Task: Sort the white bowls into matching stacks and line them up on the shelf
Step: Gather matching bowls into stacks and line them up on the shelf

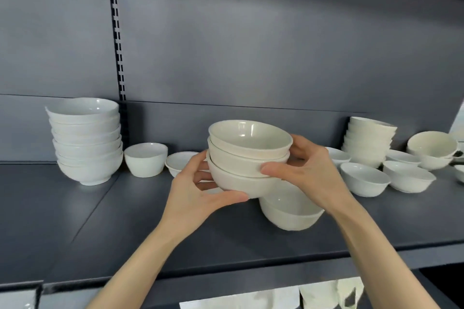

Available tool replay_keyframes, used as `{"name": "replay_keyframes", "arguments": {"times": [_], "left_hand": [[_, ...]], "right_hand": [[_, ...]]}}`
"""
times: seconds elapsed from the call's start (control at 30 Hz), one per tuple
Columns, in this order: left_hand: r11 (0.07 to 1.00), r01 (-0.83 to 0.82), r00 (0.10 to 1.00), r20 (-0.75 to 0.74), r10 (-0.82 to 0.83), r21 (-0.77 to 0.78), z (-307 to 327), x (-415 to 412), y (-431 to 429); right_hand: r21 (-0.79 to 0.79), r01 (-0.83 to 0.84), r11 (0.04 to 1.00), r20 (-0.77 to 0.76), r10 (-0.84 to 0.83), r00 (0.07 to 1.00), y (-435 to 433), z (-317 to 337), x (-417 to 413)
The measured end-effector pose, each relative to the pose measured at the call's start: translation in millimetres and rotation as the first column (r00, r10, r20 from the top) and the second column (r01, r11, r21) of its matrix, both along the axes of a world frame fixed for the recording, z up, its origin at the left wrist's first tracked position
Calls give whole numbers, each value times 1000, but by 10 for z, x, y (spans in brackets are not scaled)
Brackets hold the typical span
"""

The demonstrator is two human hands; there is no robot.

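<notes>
Your left hand point(198, 190) and right hand point(308, 170) both curl round three-bowl stack point(248, 158) at frame centre, held above shelf point(125, 221), rims dipping toward frame right. Loose bowl point(288, 213) sits directly below, nearer your right hand; contact unclear. Tall stack point(86, 140) well apart, middle left

tall stack point(86, 140) left, held stack point(247, 155) centre, loose bowls point(365, 178) right.
</notes>
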State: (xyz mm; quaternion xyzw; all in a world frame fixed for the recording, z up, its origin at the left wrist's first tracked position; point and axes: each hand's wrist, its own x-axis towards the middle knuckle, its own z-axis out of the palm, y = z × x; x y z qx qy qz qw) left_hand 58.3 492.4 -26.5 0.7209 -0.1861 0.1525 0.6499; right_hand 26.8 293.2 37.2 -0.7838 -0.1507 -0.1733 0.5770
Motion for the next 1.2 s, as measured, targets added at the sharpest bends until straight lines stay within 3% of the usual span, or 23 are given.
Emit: {"name": "replay_keyframes", "arguments": {"times": [0.47, 0.7, 1.2], "left_hand": [[999, -52, 997, -50, 52, 16, -162, -224, -1122], [993, -110, 989, -97, 113, 39, -245, -250, -1245], [999, -47, 987, -154, 48, 12, -381, -191, -1226]], "right_hand": [[4, -120, 993, -55, 120, 991, -1158, -189, 114], [7, -184, 983, -85, 184, 979, -1263, -319, 217], [44, -218, 975, -131, 222, 966, -1269, -488, 315]]}}
